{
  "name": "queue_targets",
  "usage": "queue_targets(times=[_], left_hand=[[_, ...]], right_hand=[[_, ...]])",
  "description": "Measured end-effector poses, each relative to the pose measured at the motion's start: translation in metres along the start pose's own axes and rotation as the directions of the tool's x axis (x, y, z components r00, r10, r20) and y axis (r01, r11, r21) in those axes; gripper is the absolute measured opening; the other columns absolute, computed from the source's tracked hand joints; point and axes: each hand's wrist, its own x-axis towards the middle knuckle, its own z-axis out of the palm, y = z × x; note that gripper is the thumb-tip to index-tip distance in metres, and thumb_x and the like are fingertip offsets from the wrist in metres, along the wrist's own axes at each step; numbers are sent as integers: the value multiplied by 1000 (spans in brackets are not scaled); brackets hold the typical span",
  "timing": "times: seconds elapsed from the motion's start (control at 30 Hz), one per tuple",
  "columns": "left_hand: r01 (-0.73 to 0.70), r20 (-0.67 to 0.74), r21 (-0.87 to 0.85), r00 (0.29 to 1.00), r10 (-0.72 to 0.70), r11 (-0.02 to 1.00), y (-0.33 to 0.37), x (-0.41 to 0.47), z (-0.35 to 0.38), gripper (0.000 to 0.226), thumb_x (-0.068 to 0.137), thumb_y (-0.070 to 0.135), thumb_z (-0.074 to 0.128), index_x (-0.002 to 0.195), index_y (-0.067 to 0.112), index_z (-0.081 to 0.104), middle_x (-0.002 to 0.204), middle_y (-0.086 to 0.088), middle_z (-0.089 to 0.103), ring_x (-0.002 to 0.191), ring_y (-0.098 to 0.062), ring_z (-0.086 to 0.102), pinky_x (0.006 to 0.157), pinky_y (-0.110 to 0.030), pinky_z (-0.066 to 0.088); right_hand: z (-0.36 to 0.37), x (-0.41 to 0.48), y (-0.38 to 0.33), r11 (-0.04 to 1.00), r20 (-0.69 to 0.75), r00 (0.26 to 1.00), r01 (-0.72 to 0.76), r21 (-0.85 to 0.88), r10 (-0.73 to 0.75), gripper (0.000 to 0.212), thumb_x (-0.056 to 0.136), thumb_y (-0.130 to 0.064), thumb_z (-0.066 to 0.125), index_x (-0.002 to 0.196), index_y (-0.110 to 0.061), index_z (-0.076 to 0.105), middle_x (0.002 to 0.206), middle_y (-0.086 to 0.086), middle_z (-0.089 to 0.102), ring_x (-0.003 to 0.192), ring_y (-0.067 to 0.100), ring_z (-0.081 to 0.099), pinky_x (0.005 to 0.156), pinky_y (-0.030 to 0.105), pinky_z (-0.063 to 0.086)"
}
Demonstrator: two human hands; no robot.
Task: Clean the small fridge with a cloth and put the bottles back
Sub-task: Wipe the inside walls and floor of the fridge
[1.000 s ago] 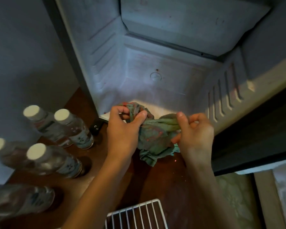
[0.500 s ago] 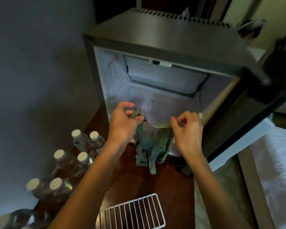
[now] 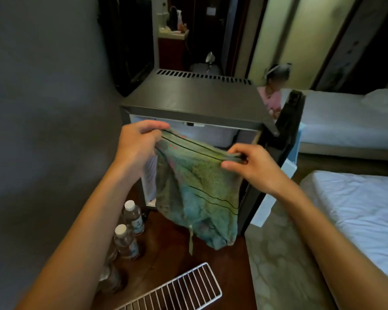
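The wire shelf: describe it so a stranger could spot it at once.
Start at the small fridge, door open. On the dark wood before it, below the hanging cloth, lies the wire shelf. Unlike the upright clear bottles to its left, it is a flat white grid.

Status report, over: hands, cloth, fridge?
Left hand and right hand both grip the cloth by its top edge. Cloth hangs spread before the open fridge. Bottles and wire shelf outside, below.

The bottle labels (image 3: 139, 223) are too blurred to read.
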Motion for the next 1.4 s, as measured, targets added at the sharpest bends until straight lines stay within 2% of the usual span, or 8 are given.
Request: queue_targets(times=[0.13,0.2,0.3,0.53,0.67,0.8,1.17,1.4], left_hand=[[-46,110,28,993,43,999,13,-2,-25,40,84,-9,52,98,20,77,92,-4,75,82,-14,69,66,-20,52],[-97,138,22,986,93,995,23,-3,-31,40,83,-12,51,103,14,75,95,-4,74,78,-9,69,63,-14,50],[-194,184,3,964,190,981,44,-4,-33,39,82,-17,49,104,7,72,87,-4,70,64,1,63,55,-9,44],[-372,269,56,899,345,926,79,12,-30,24,87,4,69,105,21,70,90,6,72,75,-2,68,74,-19,53],[-568,305,338,820,484,750,95,15,-25,27,85,23,77,111,24,72,84,5,66,75,-6,62,70,-8,46],[-679,294,476,722,627,559,107,18,-21,17,88,25,72,102,15,73,90,-1,55,83,-17,54,77,-29,42],[-689,274,249,724,633,681,131,-6,2,10,93,28,63,99,20,66,91,11,63,88,-9,60,80,-38,50],[-650,186,350,754,630,675,118,6,-32,10,90,26,70,98,20,69,102,6,67,109,-7,60,92,-31,52]], right_hand=[[-34,2,-39,981,-147,983,79,-176,-106,15,88,-27,73,83,-13,69,78,1,62,73,15,57,69,35,44],[-51,6,-60,972,-191,974,80,-219,-123,12,87,-27,74,83,-17,69,80,0,59,74,12,54,68,26,41],[-74,13,-82,970,-228,968,47,-237,-103,20,86,-32,74,84,-12,69,80,4,66,78,20,62,71,37,48],[-112,5,-121,929,-219,967,43,-368,-131,18,86,-26,75,89,-8,71,77,7,65,69,11,53,65,30,42],[-126,-1,-131,906,-198,970,48,-421,-144,12,86,-27,74,89,-15,72,68,-6,61,62,4,51,63,24,42],[-132,0,-129,889,-152,978,56,-455,-140,10,87,-26,74,85,-17,69,67,-5,59,60,3,51,59,19,39],[-104,19,-103,894,165,985,36,-447,43,34,91,-26,68,70,-11,44,67,5,38,61,16,37,59,35,31],[-54,24,-72,973,239,970,85,-214,-32,27,82,-45,74,92,-20,70,87,16,68,78,34,61,74,46,49]])
